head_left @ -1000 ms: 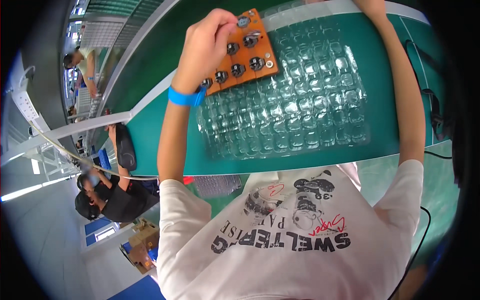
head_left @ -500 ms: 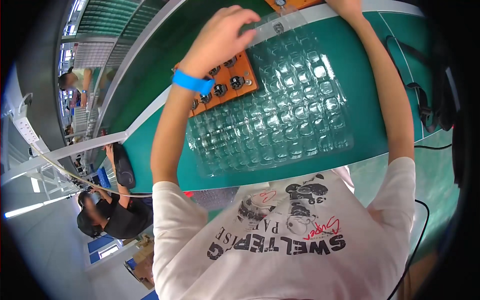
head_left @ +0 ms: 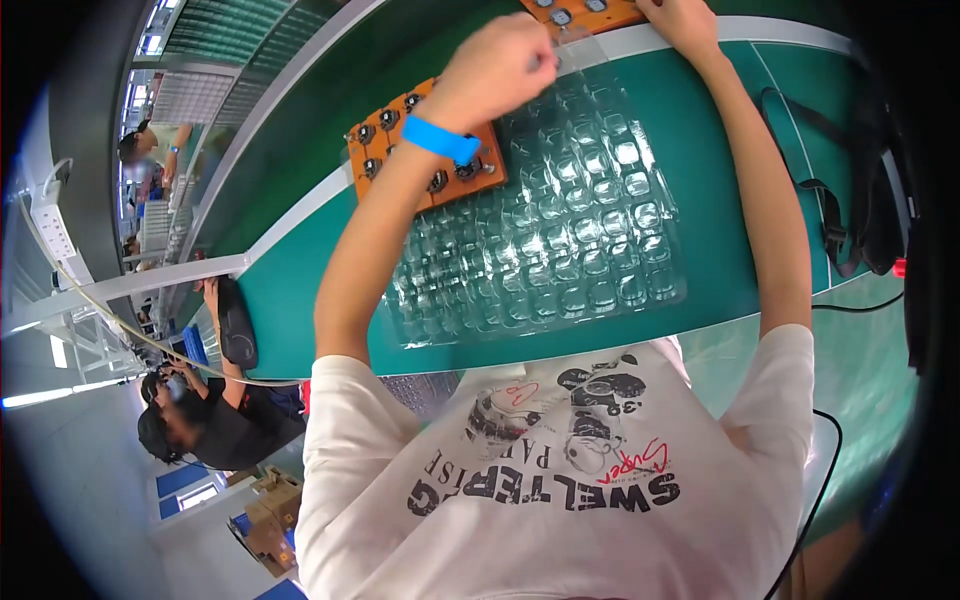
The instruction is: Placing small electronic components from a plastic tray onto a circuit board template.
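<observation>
My left hand, with a blue band at its wrist, is closed over the far edge of a clear plastic blister tray. A small dark part shows between its thumb and fingers, too blurred to make out its kind. Below that hand and partly behind its wrist lies an orange block holding several small black-and-metal parts in rows. At the top edge my right hand has its fingers closed on the end of a second orange block, which carries similar round parts and is cut off by the picture.
The green table has a pale rail along its far side. A black strap lies at the right, and a black case at the left end. A white power strip hangs at the left; other people work beyond.
My left hand has moved right and closed on a small dark part that lay at the blister tray's far edge. More of the second orange block has come into view beside my right hand.
</observation>
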A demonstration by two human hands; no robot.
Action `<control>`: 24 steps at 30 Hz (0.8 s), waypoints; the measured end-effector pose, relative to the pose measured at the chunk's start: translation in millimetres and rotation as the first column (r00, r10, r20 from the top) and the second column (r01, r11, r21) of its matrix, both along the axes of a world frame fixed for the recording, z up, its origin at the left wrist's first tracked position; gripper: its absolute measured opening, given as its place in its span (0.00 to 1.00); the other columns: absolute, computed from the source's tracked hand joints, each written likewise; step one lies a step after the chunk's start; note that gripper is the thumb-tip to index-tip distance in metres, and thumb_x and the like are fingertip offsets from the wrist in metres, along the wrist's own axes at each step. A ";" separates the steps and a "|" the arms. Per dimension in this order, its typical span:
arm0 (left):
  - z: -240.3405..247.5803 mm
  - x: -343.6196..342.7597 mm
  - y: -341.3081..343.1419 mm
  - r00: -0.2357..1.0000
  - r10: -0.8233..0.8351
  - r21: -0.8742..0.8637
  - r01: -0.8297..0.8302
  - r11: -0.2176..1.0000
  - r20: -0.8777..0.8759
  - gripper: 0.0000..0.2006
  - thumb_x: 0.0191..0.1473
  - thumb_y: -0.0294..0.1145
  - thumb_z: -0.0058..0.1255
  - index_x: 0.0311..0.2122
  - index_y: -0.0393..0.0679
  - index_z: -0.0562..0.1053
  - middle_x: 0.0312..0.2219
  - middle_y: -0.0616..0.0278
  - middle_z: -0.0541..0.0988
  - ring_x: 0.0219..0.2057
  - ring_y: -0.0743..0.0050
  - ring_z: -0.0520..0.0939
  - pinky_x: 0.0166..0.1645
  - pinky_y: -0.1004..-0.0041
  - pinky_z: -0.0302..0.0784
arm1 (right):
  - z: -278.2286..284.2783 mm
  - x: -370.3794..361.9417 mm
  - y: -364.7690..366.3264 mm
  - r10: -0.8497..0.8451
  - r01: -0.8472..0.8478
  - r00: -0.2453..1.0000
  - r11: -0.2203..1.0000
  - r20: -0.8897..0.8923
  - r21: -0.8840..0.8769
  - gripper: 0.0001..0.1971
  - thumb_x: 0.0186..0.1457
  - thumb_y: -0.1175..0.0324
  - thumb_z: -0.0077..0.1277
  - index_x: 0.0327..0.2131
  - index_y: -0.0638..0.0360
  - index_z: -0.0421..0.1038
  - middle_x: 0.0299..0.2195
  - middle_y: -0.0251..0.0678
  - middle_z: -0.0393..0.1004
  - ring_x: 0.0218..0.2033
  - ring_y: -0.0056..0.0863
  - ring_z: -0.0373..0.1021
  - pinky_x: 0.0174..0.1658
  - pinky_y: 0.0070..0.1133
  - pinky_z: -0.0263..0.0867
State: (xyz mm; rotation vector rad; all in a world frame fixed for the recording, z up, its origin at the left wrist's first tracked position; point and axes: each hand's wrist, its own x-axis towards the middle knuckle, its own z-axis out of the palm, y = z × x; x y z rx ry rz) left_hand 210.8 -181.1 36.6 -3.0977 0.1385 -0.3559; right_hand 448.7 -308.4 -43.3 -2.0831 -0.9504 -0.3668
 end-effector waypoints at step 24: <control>25.2 -97.5 44.2 0.960 0.249 -0.283 -0.276 0.919 -0.129 0.06 0.51 0.24 0.57 0.34 0.33 0.77 0.31 0.52 0.78 0.33 0.51 0.80 0.39 0.62 0.77 | -18.1 28.6 -9.2 0.140 -0.122 0.989 0.948 -0.038 0.295 0.11 0.52 0.68 0.55 0.23 0.66 0.73 0.20 0.50 0.72 0.21 0.43 0.72 0.28 0.32 0.66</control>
